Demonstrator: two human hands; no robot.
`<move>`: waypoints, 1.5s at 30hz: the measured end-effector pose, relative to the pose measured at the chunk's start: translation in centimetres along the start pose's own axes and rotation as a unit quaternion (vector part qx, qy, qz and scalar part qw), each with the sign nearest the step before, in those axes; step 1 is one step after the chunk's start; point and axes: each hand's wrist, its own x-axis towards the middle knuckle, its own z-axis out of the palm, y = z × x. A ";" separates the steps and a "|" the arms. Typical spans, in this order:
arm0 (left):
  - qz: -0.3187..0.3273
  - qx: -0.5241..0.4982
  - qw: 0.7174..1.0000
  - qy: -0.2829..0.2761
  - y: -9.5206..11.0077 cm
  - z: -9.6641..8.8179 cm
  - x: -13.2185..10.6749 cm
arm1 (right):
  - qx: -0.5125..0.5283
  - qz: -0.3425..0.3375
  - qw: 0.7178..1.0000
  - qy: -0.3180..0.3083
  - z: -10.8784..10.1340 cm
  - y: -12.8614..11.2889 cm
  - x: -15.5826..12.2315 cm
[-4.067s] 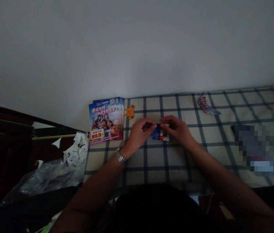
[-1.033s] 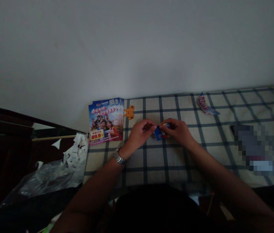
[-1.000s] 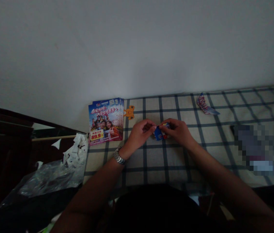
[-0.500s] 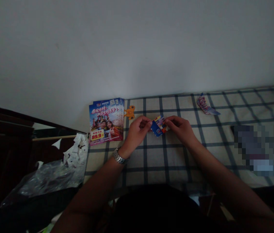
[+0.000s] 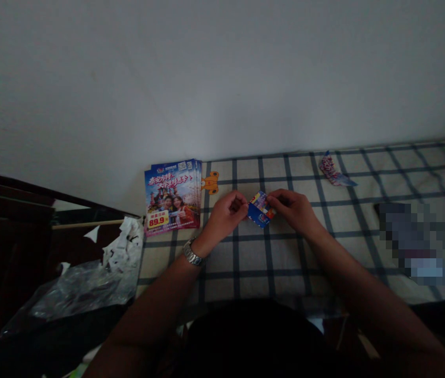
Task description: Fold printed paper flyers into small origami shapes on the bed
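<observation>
A small folded paper [image 5: 261, 214], blue with a yellow, red and purple printed part, is held between my two hands above the checked cloth. My right hand [image 5: 290, 205] pinches its right corner between thumb and fingertips. My left hand [image 5: 228, 212], with a metal watch on the wrist, has thumb and fingertips closed at the left edge of the paper. A stack of printed flyers [image 5: 172, 197] lies to the left of my left hand. An orange cartoon bear figure [image 5: 210, 182] shows beside the stack.
A folded piece of printed paper [image 5: 335, 170] rests on the checked cloth [image 5: 242, 262] at the back right. A blurred dark object [image 5: 411, 239] lies farther right. Clear plastic [image 5: 76, 289] and torn white paper [image 5: 124, 247] are at the left, with the wall [image 5: 222, 79] behind.
The folded paper has turned and lies flatter, now a compact diamond shape with its lower flap closer in. My left fingertips have shifted slightly down along its left edge.
</observation>
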 end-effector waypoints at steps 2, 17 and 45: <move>0.008 -0.002 1.000 -0.011 0.0 0.1 0.0 | 0.003 0.002 1.000 -0.007 0.0 0.0 -0.1; 0.027 0.032 0.998 -0.051 0.3 0.7 -0.4 | -0.043 -0.047 0.988 -0.139 0.3 -0.8 -0.8; 0.028 0.044 0.998 0.018 0.2 0.5 -0.4 | -0.005 -0.013 0.998 -0.063 0.4 -0.4 -0.6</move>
